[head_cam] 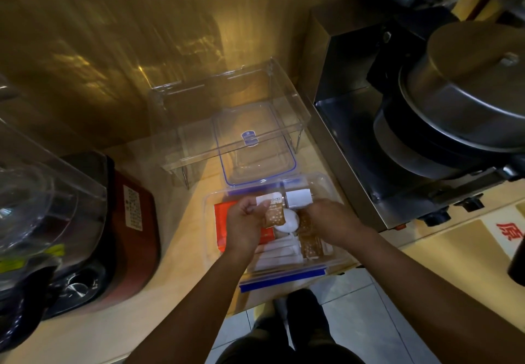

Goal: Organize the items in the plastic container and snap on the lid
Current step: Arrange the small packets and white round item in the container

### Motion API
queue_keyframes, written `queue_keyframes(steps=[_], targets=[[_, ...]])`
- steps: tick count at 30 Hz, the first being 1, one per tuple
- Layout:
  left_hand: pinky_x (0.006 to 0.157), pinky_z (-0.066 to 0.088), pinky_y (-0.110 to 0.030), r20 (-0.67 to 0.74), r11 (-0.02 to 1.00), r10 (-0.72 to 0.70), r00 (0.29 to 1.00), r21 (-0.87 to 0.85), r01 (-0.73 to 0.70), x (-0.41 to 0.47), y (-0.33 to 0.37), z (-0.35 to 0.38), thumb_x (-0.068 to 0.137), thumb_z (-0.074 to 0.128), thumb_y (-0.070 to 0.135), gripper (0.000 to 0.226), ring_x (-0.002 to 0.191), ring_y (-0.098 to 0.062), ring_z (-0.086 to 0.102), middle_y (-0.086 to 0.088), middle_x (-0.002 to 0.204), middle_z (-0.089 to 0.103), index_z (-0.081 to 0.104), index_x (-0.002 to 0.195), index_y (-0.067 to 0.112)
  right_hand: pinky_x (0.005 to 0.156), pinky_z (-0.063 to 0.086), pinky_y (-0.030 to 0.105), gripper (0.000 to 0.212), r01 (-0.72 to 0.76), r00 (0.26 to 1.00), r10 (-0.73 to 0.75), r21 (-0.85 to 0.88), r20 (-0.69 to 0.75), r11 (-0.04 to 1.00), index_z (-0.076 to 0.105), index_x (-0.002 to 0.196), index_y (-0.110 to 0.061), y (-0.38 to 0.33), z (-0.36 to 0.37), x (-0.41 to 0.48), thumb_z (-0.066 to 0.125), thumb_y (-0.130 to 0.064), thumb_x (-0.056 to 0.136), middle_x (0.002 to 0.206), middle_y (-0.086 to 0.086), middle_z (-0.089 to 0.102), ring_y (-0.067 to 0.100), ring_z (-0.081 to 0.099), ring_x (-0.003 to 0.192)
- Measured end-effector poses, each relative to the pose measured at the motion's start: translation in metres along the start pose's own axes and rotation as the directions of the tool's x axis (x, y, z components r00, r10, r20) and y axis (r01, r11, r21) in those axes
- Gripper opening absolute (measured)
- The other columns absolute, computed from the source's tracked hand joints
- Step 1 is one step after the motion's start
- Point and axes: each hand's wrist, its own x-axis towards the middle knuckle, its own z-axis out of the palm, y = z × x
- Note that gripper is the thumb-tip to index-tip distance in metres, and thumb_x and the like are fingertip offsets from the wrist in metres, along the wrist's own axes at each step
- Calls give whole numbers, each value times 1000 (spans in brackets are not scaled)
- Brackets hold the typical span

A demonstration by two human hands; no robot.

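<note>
Head view showed the plastic container (287, 271) near the counter edge, its long axis running near to far. The left hand (245, 223) pinched a brown sachet (274, 217) above it; the right hand (331, 217) reached among sachets, grip unclear. The lid (252, 147) lay just beyond, closer to the left hand.

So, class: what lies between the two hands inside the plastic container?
In the head view, a round white item lies between the left hand and right hand, inside the plastic container.
</note>
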Motion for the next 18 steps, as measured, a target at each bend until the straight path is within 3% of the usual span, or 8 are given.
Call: queue_keyframes(steps=[3,5,7,9,14,18], targets=[[51,52,-30,16,995,-80,997,-51,81,-3,-1,3,88,58,7,12,66,-24,59,-16,73,59,58,76,5,84,48,32,29,-47,997,42,83,66,995,59,118,-19,-8,21,4,53,-27,91,119,6,63,24,60,104],[56,55,-36,18,992,-109,994,-59,110,-6,-2,3,88,59,8,9,73,-30,58,-20,80,57,58,81,2,82,47,30,32,-121,992,116,147,40,982,52,122,-18,-11,35,7,54,-25,91,123,7,59,22,60,104],[70,53,-52,22,992,-109,994,-62,110,-7,-2,3,87,59,6,10,78,-33,54,-22,84,55,56,79,0,84,48,36,44,-148,989,148,31,-9,989,41,130,-9,-12,42,11,56,-20,90,129,14,50,28,57,108],[78,49,-59,24,991,-119,993,-59,120,-8,0,1,86,60,4,16,78,-34,53,-24,84,55,54,71,2,79,46,39,41,-146,988,143,-65,-52,987,40,126,-4,-12,42,13,54,-16,89,128,17,45,33,55,107],[80,50,-58,16,991,-127,992,-38,128,-8,-4,-1,85,61,2,23,78,-32,53,-21,79,52,52,64,8,75,43,36,34,-207,978,207,30,8,978,44,123,-6,-12,34,22,50,-18,92,125,17,52,32,57,105],[68,48,-42,35,993,-109,993,-44,111,-10,-7,-2,86,59,3,16,79,-29,47,-17,81,48,51,72,5,82,45,30,29,-164,974,164,-11,154,986,57,119,-16,-14,26,21,54,-25,92,121,6,62,21,59,105]])
